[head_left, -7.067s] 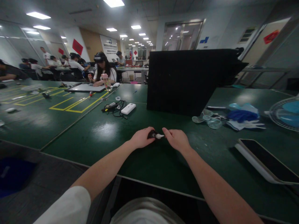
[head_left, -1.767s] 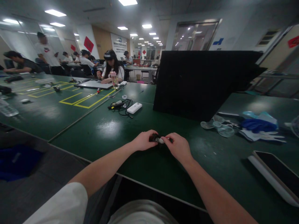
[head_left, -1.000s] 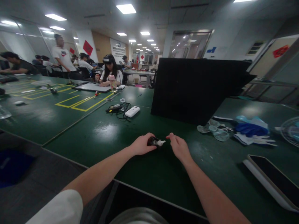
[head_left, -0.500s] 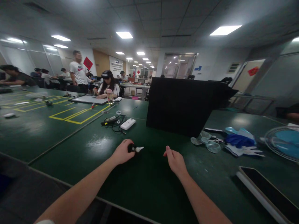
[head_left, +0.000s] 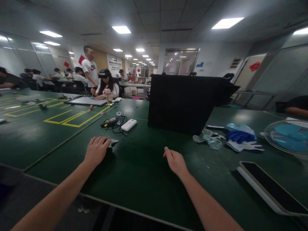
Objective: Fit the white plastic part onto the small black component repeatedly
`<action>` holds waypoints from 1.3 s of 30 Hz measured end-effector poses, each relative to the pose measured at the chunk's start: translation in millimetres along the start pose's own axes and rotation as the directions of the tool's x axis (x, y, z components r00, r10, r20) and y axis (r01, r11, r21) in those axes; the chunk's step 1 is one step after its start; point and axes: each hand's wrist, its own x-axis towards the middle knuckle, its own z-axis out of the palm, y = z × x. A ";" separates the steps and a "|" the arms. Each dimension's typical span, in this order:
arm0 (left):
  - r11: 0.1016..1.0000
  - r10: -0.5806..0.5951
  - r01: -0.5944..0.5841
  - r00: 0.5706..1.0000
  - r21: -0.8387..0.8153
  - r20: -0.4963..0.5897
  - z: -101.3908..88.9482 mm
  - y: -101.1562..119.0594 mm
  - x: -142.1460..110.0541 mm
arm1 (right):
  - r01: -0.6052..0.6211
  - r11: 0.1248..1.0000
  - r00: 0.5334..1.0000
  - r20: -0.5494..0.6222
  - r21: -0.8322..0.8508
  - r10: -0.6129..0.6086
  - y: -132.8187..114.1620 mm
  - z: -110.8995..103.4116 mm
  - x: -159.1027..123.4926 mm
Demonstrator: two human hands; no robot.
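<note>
My left hand (head_left: 96,150) is over the green table at left of centre, its fingers wrapped round a small dark object with a pale tip (head_left: 113,141). The tip sticks out to the right past the fingers; most of the object is hidden under the hand, and its kind does not show clearly. My right hand (head_left: 176,161) rests near the middle of the table, fingers curled in and thumb along the top. Nothing shows in its grip. A white box-shaped device (head_left: 129,125) and a black cable bundle (head_left: 112,122) lie beyond my left hand.
A large black box (head_left: 178,104) stands ahead. To the right lie clear plastic fan blades (head_left: 209,138), blue-and-white gloves (head_left: 242,136), a round fan grille (head_left: 267,136) and a phone-like slab (head_left: 269,186). Across the table sits a person (head_left: 108,86) behind a whitish board (head_left: 86,100).
My left hand has moved left with the small dark object in it. The right hand keeps its curled pose. The whole view has shifted slightly.
</note>
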 end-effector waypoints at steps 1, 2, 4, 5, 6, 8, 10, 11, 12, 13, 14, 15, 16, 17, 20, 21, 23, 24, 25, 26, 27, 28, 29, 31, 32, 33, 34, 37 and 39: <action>0.999 -0.053 0.053 0.998 -0.004 -0.013 0.1 -3.9 -0.3 | -0.001 1.000 1.000 0.002 0.000 0.001 -1.2 -0.3 -0.3; 0.992 -0.129 0.128 0.991 -0.011 -0.028 1.1 -9.7 0.2 | 0.003 1.000 1.000 0.002 -0.001 -0.003 -2.2 -0.5 -0.5; 0.940 -0.338 0.335 0.939 -0.062 -0.058 5.6 -26.1 3.9 | 0.019 1.000 1.000 -0.005 0.000 -0.019 -3.8 -1.0 -0.8; 0.887 -0.456 0.446 0.888 -0.117 -0.067 9.3 -35.6 7.2 | 0.022 1.000 1.000 -0.007 0.003 -0.022 -4.2 -1.2 -0.9; 0.817 -0.563 0.544 0.824 -0.192 -0.065 13.6 -44.7 11.4 | 0.022 1.000 1.000 -0.005 0.011 -0.022 -4.4 -1.5 -0.9; 0.648 -0.724 0.661 0.689 -0.377 -0.036 23.6 -58.6 22.0 | 0.013 0.999 1.000 0.003 0.033 -0.013 -4.0 -1.7 -0.8; 0.499 -0.793 0.670 0.609 -0.550 0.023 33.4 -63.3 34.8 | 0.013 0.999 1.000 0.008 0.041 -0.014 -2.9 -1.5 -0.4; 0.449 -0.795 0.650 0.604 -0.614 0.058 37.8 -61.9 41.7 | 0.021 0.999 1.000 0.006 0.037 -0.021 -2.4 -1.1 -0.1; 0.419 -0.781 0.625 0.618 -0.659 0.090 41.7 -58.3 48.8 | 0.029 0.999 1.000 0.001 0.029 -0.029 -2.0 -0.7 0.1; 0.410 -0.756 0.604 0.644 -0.684 0.115 45.3 -52.6 56.0 | 0.037 0.999 0.999 -0.004 0.020 -0.037 -1.7 -0.3 0.3; 0.423 -0.722 0.584 0.679 -0.693 0.132 48.5 -45.4 63.1 | 0.044 0.999 0.999 -0.007 0.012 -0.044 -1.7 0.1 0.2; 0.450 -0.682 0.565 0.717 -0.691 0.142 51.6 -36.7 70.0 | 0.048 0.999 0.999 -0.011 0.004 -0.048 -2.0 0.5 0.0; 0.483 -0.638 0.545 0.755 -0.685 0.152 54.6 -26.8 76.5 | 0.054 0.999 0.998 -0.012 -0.001 -0.054 -2.3 0.7 -0.3; 0.512 -0.590 0.529 0.789 -0.677 0.170 57.6 -15.8 82.4 | 0.060 0.998 0.998 -0.015 -0.005 -0.060 -2.7 0.9 -0.7; 0.596 -0.436 0.493 0.862 -0.634 0.260 65.3 22.9 95.2 | 0.080 0.997 0.996 -0.033 -0.020 -0.080 -3.9 0.9 -2.3; 0.632 -0.389 0.480 0.876 -0.608 0.287 66.8 37.8 97.3 | 0.087 0.996 0.995 -0.038 -0.028 -0.088 -4.3 0.7 -2.8; 0.716 -0.299 0.429 0.901 -0.551 0.314 66.7 70.9 97.7 | 0.101 0.994 0.994 -0.040 -0.047 -0.103 -5.4 0.2 -3.8; 0.751 -0.250 0.392 0.914 -0.531 0.320 65.0 89.1 96.0 | 0.108 0.993 0.993 -0.043 -0.053 -0.110 -6.0 -0.3 -4.1; 0.778 -0.196 0.347 0.926 -0.524 0.323 62.2 108.5 93.1 | 0.112 0.992 0.992 -0.050 -0.054 -0.115 -6.7 -1.0 -4.3; 0.792 -0.141 0.303 0.936 -0.530 0.324 58.4 128.9 89.1 | 0.112 0.993 0.991 -0.064 -0.049 -0.115 -7.2 -1.8 -4.2; 0.799 -0.083 0.257 0.942 -0.543 0.324 53.9 150.0 84.3 | 0.109 0.993 0.990 -0.082 -0.038 -0.111 -7.6 -2.9 -4.0; 0.800 -0.022 0.207 0.948 -0.564 0.317 49.2 171.5 79.0 | 0.104 0.994 0.989 -0.107 -0.026 -0.106 -7.7 -4.0 -3.4; 0.793 0.038 0.155 0.953 -0.589 0.302 44.4 192.6 73.6 | 0.100 0.995 0.986 -0.135 -0.015 -0.101 -7.4 -5.1 -2.5; 0.764 0.102 0.108 0.953 -0.636 0.284 35.8 231.1 63.7 | 0.095 0.995 0.976 -0.195 -0.003 -0.094 -5.7 -7.2 0.1; 0.743 0.119 0.101 0.953 -0.662 0.280 32.1 247.1 59.8 | 0.095 0.995 0.970 -0.224 0.003 -0.092 -4.5 -7.9 1.7; 0.723 0.140 0.097 0.949 -0.684 0.283 28.9 260.0 56.7 | 0.093 0.996 0.966 -0.245 0.012 -0.087 -3.3 -8.3 3.3; 0.708 0.163 0.080 0.948 -0.702 0.273 26.1 269.6 54.5 | 0.088 0.996 0.963 -0.259 0.024 -0.079 -2.2 -8.6 4.8; 0.664 0.206 0.032 0.953 -0.747 0.224 19.8 279.4 51.6 | 0.069 0.996 0.961 -0.273 0.060 -0.050 -0.7 -9.1 7.4; 0.638 0.184 0.011 0.969 -0.770 0.166 17.4 274.3 51.8 | 0.085 0.993 0.959 -0.278 0.083 -0.059 -2.1 -10.5 6.6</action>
